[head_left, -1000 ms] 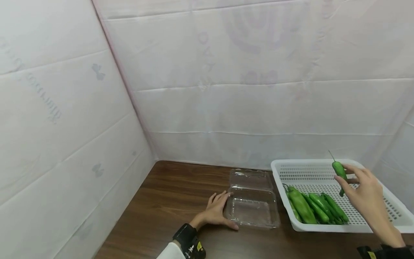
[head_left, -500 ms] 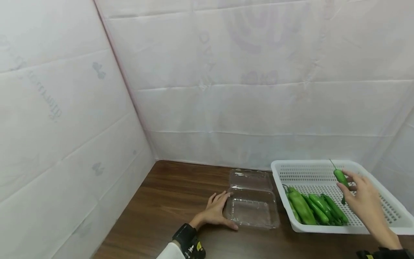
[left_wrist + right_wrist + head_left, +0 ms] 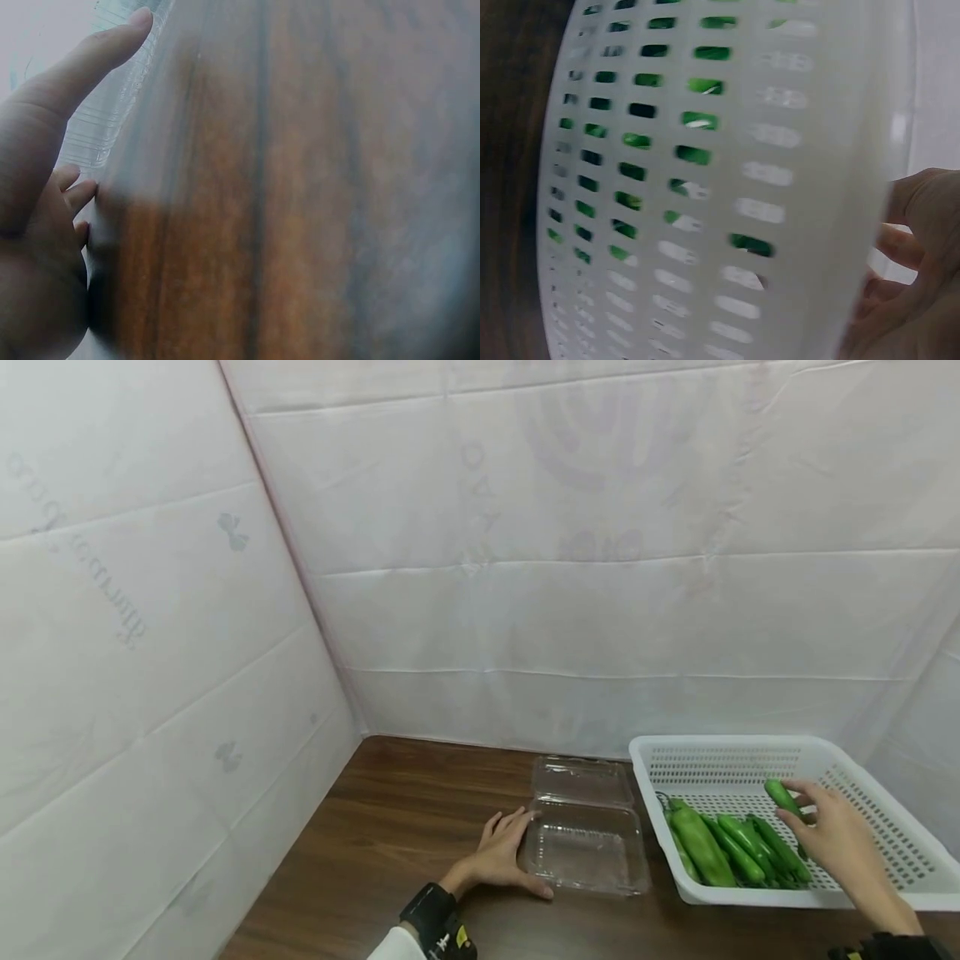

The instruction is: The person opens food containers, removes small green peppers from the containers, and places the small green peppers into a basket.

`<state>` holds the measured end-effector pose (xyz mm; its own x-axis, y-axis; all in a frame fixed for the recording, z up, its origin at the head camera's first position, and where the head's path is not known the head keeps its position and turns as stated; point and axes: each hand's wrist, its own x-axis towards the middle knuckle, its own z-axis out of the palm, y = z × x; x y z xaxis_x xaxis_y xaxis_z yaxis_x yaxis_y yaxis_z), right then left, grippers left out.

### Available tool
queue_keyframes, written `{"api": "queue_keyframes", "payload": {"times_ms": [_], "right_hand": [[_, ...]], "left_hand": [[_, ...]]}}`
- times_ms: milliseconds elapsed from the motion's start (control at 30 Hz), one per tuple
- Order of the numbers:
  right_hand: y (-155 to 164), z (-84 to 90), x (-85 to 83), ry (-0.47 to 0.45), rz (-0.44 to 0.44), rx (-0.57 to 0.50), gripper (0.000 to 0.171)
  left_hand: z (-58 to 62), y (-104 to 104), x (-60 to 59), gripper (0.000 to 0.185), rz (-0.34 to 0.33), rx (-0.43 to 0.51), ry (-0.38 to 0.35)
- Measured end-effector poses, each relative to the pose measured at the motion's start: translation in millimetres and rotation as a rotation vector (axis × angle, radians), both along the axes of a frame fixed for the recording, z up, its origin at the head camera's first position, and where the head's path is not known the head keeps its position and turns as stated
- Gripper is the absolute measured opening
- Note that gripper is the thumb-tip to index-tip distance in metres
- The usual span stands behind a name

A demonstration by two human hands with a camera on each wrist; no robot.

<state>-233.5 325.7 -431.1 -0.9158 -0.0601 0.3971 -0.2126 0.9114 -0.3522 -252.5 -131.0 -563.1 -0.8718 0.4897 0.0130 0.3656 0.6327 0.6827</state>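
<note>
On the left edge of a clear plastic clamshell box (image 3: 588,852) rests my left hand (image 3: 498,856), fingers spread along its side and thumb at the near corner. The box lies with its lid (image 3: 583,781) folded back. My right hand (image 3: 836,835) pinches a green chili pepper (image 3: 782,797) between thumb and fingers, low inside the white basket (image 3: 657,852). Several green peppers (image 3: 701,843) lie side by side at the basket's left. In the right wrist view the basket's slotted wall (image 3: 727,187) hides the held pepper; part of the right hand (image 3: 915,270) shows beyond the rim.
The brown wooden table (image 3: 375,827) extends left of the box. White sheeting (image 3: 480,610) hangs behind it, with another sheet (image 3: 150,693) along the left side. The basket stands just right of the box, its rim raised above the table.
My right hand has lowered with the chili pepper, down into the basket, and the pepper now leans more. The left hand has stayed in place on the box.
</note>
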Motion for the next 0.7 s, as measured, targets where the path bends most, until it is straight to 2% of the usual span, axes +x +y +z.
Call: {"api": "queue_keyframes", "payload": {"times_ms": [167,367,467,700], "right_hand": [[5,-6.8,-5.7,-0.133,0.015,0.039,0.046],[14,-19.6,-3.1,-0.327,0.035,0.08,0.048],[14,-24.4,-2.7,-0.411,0.031,0.101,0.05],[11,-29.6,1.3,-0.505,0.024,0.1,0.051]], "left_hand": [[0.4,0,0.5,0.12,0.008,0.013,0.005],[4.4,2,3.8,0.119,-0.023,0.011,-0.007],[6.5,1,3.2,0.119,-0.036,0.007,0.013],[8.3,0,6.1,0.119,-0.036,-0.009,0.03]]}}
